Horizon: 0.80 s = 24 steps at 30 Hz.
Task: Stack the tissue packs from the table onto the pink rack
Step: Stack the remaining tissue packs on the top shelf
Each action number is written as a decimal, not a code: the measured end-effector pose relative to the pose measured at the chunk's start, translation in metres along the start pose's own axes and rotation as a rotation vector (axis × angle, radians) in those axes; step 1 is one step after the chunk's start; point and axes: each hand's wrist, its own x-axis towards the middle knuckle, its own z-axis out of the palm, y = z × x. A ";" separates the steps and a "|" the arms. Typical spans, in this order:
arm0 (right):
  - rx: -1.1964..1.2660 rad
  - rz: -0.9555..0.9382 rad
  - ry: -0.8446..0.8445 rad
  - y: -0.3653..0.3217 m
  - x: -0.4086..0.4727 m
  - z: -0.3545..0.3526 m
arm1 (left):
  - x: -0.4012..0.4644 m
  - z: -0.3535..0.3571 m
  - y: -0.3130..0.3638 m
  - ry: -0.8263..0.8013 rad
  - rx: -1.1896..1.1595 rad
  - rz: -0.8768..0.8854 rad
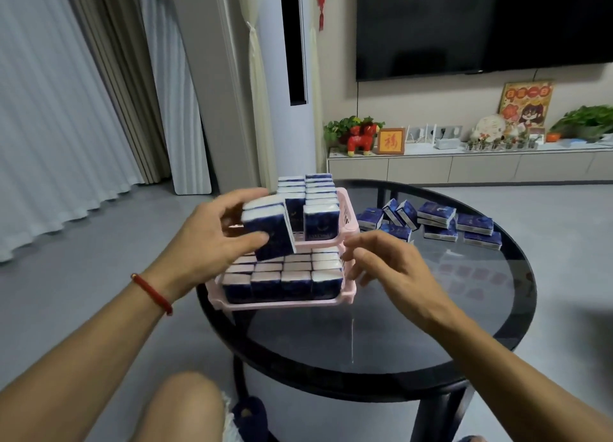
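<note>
A round dark glass table [381, 338] carries everything; at its left edge stands the pink rack [346, 224], two tiers, one above the other; both hands hover in front of it.

The lower tier [288, 304] is packed with upright tissue packs in rows of four across; four rows can be made out, the rearmost partly hidden by the held packs; the upper tier [345, 202] holds two columns of upright packs running back, the right column full to the front, the left column stopping short and leaving a gap at the near left corner; the exact number up there cannot be told.

The left hand [205, 239], with a red cord bracelet [152, 290] at the wrist, grasps two tissue packs [270, 227] pressed together, thumb underneath and fingers curled over the top; they are tilted and sit just in front of the gap in the upper tier, above the lower rows.

The right hand [388, 264] grips nothing; its fingers are loosely spread and relaxed, just beside the rack's right front corner.

Well to the right, near the far side of the table, lie the loose packs [438, 224], about ten in a scattered cluster, some flat and piled in twos, some leaning.
</note>
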 end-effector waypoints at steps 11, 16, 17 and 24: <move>-0.448 -0.101 0.271 0.012 0.033 0.011 | 0.065 0.022 -0.037 -0.030 0.187 -0.013; -0.524 -0.054 0.283 0.009 0.052 0.028 | 0.064 0.040 -0.042 -0.026 0.188 -0.012; -0.554 -0.046 0.291 0.009 0.055 0.031 | 0.063 0.042 -0.041 -0.031 0.198 -0.021; -0.665 -0.010 0.338 0.009 0.062 0.042 | 0.068 0.044 -0.037 -0.084 0.340 -0.052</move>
